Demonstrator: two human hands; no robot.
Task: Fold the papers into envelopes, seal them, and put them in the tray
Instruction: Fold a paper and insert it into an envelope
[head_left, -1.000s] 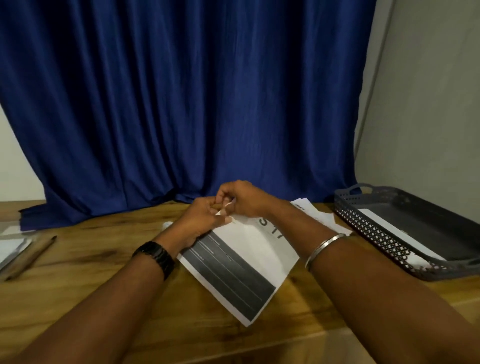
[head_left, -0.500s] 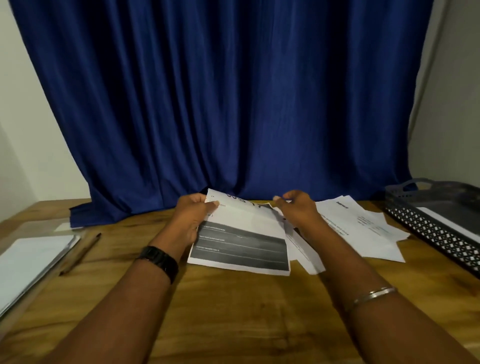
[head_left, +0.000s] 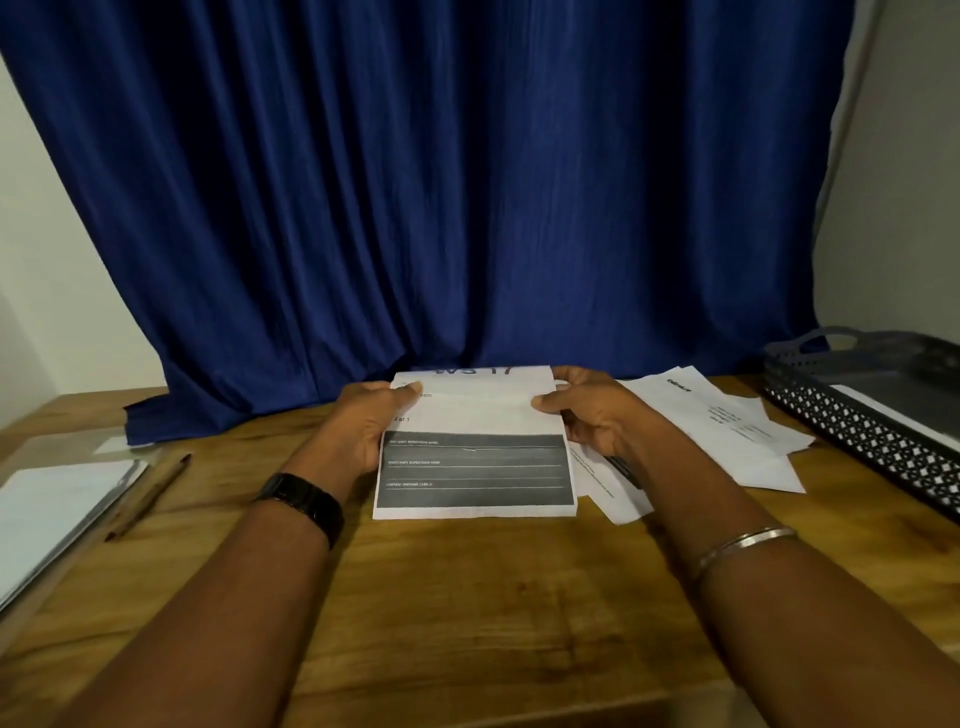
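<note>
Two hands meet at the far middle of the brown wooden worktop (head_left: 467, 613), both forearms reaching forward from the near edge and converging. The left hand (head_left: 363, 431) pinches the left edge of a folded white paper with a dark grey printed block (head_left: 475, 470), thumb on top near the upper corner and fingers curled beneath; the right hand (head_left: 597, 423) pinches the right edge in the same way, thumb tip lying on the upper face. One such paper is held; its near edge lies at the worktop, its far part reaches towards the curtain, and large lettering runs along the top edge. One black wristwatch (head_left: 304, 501) sits on the left wrist; one thin silver bangle (head_left: 743, 543) circles the right. Just right of the held paper lies a loose heap of white printed sheets (head_left: 727, 431), overlapping and partly under the right hand; their number cannot be told. One dark perforated plastic tray (head_left: 857, 436) stands at the right edge, well apart from the held paper, with one flat white piece (head_left: 883, 415) lying in it. At the left lie one brown pencil (head_left: 148, 496) and one stack of white paper in a clear cover (head_left: 52, 519); one deep blue pleated curtain (head_left: 467, 182) hangs behind.
</note>
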